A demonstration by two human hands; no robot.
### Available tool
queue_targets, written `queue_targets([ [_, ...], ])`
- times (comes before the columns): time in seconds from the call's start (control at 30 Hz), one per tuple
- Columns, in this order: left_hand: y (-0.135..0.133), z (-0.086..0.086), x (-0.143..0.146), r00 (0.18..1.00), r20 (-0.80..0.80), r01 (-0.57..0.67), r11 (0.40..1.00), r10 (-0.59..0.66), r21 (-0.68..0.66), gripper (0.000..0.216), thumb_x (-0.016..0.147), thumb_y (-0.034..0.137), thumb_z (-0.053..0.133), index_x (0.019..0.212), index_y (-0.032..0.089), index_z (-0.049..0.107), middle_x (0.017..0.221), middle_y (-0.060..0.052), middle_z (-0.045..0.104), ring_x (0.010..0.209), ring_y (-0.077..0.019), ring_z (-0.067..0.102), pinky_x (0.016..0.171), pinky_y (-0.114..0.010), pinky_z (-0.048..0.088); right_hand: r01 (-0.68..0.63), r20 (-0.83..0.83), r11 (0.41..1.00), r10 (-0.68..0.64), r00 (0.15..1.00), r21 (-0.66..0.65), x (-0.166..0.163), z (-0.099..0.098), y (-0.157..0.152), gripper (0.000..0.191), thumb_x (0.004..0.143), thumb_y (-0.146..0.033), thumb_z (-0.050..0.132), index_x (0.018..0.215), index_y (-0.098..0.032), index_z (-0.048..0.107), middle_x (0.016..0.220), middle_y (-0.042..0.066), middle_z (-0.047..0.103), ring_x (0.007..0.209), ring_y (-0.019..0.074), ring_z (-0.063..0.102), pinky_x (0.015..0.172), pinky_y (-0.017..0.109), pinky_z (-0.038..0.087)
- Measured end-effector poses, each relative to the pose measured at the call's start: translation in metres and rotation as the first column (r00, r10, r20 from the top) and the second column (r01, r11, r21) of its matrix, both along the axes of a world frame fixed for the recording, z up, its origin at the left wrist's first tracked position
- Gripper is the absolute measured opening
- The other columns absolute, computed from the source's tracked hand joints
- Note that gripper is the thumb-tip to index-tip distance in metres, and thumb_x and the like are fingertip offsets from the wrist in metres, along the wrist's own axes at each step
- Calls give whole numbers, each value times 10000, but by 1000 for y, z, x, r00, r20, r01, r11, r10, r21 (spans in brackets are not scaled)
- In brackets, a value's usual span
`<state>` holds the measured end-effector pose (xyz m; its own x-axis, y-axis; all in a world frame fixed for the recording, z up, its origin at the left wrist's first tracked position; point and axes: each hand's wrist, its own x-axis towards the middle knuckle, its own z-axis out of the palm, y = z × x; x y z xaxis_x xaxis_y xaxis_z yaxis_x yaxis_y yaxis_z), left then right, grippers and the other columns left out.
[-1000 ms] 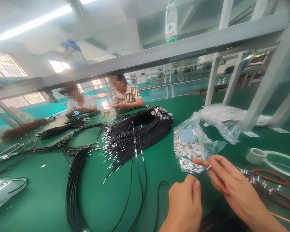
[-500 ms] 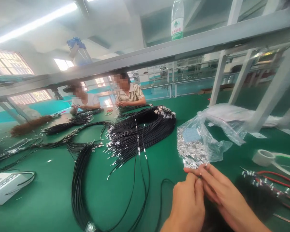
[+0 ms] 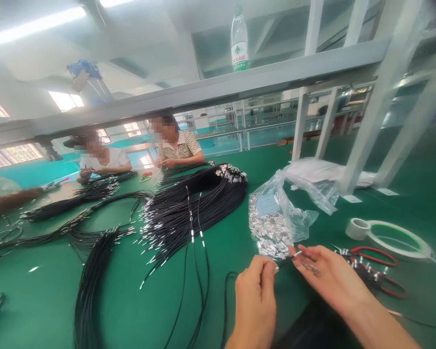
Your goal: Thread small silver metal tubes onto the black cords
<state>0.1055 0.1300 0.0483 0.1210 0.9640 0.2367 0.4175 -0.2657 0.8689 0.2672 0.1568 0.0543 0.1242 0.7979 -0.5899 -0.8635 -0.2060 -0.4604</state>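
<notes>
My left hand [image 3: 256, 293] is curled, its fingertips pinching a small silver clasp at the end of a black cord [image 3: 226, 295] that loops down toward me. My right hand [image 3: 325, 276] is closed too, pinching the silver-tipped end of a black cord between thumb and forefinger, close to the left fingertips. Both hands hover over the green table [image 3: 138, 315], just in front of a clear plastic bag of small silver metal parts [image 3: 272, 228].
A big bundle of black cords with silver tips [image 3: 189, 203] spreads across the middle, with more bundles [image 3: 90, 276] to the left. Red-handled pliers [image 3: 374, 257] and a tape roll [image 3: 358, 228] lie right. Two people sit working at the far side. A bottle [image 3: 239, 39] stands on the overhead rail.
The view has swung, shifting everything leftward. My hands, pressed together half a second ago, have drawn slightly apart, each pinching its piece.
</notes>
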Motion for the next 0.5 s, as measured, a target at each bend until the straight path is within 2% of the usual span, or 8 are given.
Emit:
queue_targets([
  [0.07,0,1,-1,1000,2,-16,1000,16,12,345,993,369,351,814,199,593,621,31,509,571,-106,440,550,-214,289,-9,-31,1000,9,999,-8,1,0,1,331,727,128,437,903,-129,549,876,120,623,828,202,679,672,250,631],
  [0.13,0,3,-3,1000,6,-6,1000,6,7,353,995,378,350,831,201,608,635,31,514,574,-105,433,556,-215,288,-19,-26,999,18,1000,-26,0,-1,1,400,682,169,410,940,-103,548,912,139,623,875,213,687,705,242,632],
  [0.3,-1,6,-3,1000,24,16,1000,-15,-13,355,989,380,362,819,197,614,649,27,515,581,-105,423,563,-216,289,-60,24,998,60,998,31,-3,-5,2,197,782,53,494,915,-50,597,1040,236,629,957,270,683,799,275,622],
  [0.4,-2,6,-3,1000,24,14,1000,-13,-28,348,983,376,373,805,193,610,615,35,473,553,-101,385,542,-219,270,-109,58,992,105,993,61,-2,-8,0,271,716,105,493,915,-15,633,1085,257,634,955,265,684,792,263,621],
  [0.5,-2,7,-4,1000,15,8,1000,-7,-20,349,984,364,371,804,195,618,593,38,457,529,-99,366,521,-219,263,-142,157,981,121,980,129,-3,-8,-3,263,698,98,579,937,23,659,1084,272,644,931,264,685,735,236,623],
])
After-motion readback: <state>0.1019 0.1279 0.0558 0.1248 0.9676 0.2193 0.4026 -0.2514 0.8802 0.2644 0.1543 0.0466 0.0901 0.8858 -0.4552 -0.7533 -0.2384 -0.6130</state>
